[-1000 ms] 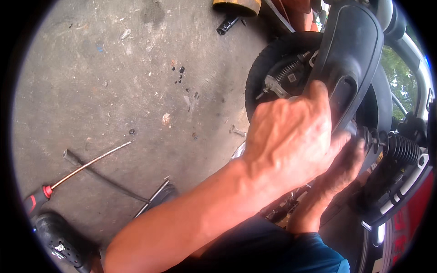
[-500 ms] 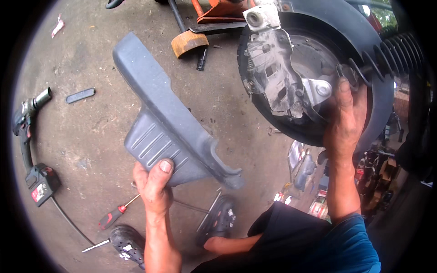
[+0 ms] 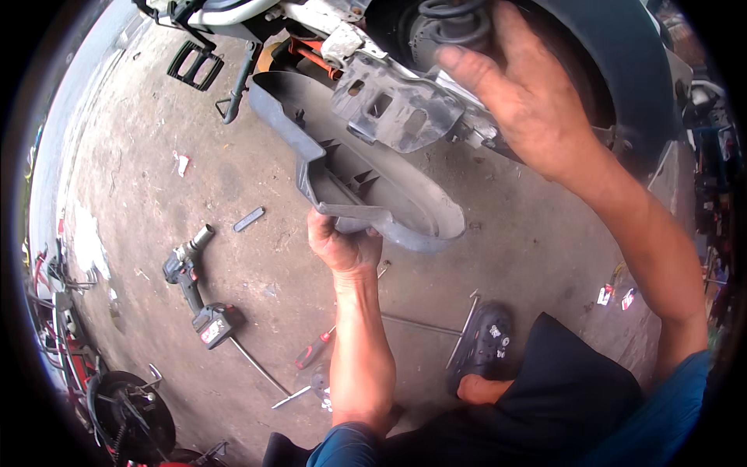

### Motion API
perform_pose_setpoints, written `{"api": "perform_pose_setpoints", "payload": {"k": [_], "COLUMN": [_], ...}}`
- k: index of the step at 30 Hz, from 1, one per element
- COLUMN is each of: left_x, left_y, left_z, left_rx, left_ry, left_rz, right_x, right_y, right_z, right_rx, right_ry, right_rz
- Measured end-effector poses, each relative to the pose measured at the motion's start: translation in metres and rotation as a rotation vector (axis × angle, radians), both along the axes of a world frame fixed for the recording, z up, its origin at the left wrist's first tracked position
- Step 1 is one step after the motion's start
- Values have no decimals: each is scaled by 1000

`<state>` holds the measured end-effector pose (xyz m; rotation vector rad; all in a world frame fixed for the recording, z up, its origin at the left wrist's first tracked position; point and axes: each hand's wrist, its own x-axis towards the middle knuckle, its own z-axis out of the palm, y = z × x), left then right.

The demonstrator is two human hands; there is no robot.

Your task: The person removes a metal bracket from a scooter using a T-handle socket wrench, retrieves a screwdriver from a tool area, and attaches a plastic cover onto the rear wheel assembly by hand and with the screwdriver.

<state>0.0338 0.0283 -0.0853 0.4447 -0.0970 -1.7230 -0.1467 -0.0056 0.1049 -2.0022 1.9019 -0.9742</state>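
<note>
My left hand grips the lower edge of a grey plastic cover. The cover's hollow inner side, with small dark ribs, faces me. Its upper part lies beside and partly behind a dirty metal bracket on a motorbike; whether they touch I cannot tell. Up by the shock absorber's coil spring, my right hand has its thumb and forefinger spread apart. Its other fingers are partly hidden. Beyond that hand is the wheel with its black tyre.
A cordless impact wrench lies on the concrete floor, with a dark flat bar near it. A red-handled screwdriver and T-handle wrenches lie by my feet. A pedal juts out at upper left; another motorbike stands lower left.
The cover has turned from its outer face to its hollow side and moved up and right against the bracket area. My right hand's fingers have spread near the spring. The view has shifted.
</note>
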Motion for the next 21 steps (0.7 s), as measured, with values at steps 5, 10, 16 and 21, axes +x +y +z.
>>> {"api": "perform_pose_setpoints", "payload": {"k": [5, 10, 16, 21], "left_x": [-19, -18, -19, -23], "left_y": [-2, -8, -10, -11], "left_z": [4, -8, -10, -3], "left_rx": [-123, -163, -151, -167], "left_ry": [-123, -125, -202, -284], "left_rz": [56, -60, -21, -5], "right_x": [1, -7, -8, -8], "right_y": [11, 4, 8, 5], "right_z": [-11, -30, -28, -33], "right_rx": [49, 30, 28, -36], "right_ry": [-132, -238, -339, -362], "right_rz": [-27, -29, 22, 32]}}
